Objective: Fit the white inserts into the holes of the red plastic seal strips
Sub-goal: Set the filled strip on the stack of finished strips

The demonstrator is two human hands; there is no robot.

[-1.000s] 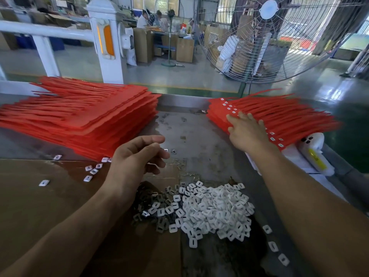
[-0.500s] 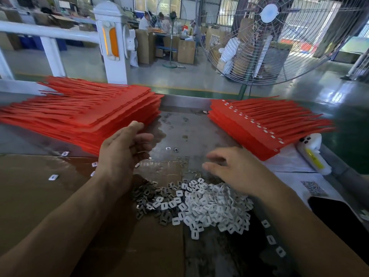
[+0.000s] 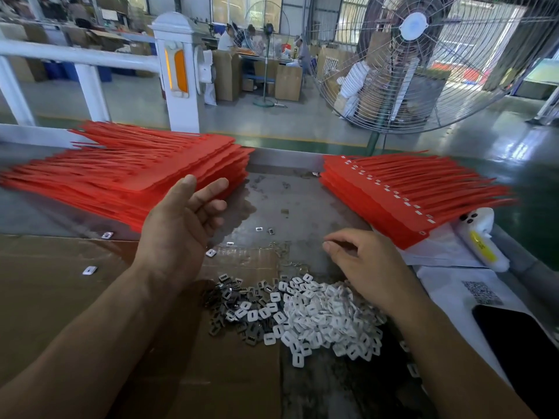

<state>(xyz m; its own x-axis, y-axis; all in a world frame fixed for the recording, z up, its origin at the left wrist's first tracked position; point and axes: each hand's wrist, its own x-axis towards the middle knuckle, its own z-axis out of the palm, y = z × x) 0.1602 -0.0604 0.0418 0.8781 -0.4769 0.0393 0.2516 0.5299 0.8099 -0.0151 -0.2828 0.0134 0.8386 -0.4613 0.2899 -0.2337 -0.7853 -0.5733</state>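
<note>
Now the right hand (image 3: 367,261), fingers loosely curled and holding nothing, hovers over the white inserts (image 3: 314,316) heaped mid-tabletop; it should pinch 1 cleanly. Left hand (image 3: 178,228), spread, reaches the unfitted red strips (image 3: 127,176) at the far-left edge.

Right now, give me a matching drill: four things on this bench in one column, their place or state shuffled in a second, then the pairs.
Things
1. left hand
2. right hand
3. left red strip stack
4. right red strip stack

States
A. white inserts fitted along its top edge
B. open, raised just short of a stack
C. no inserts visible on it
D. fingers curled, above the loose pile of white inserts

Pairs: 1-B, 2-D, 3-C, 4-A
</note>
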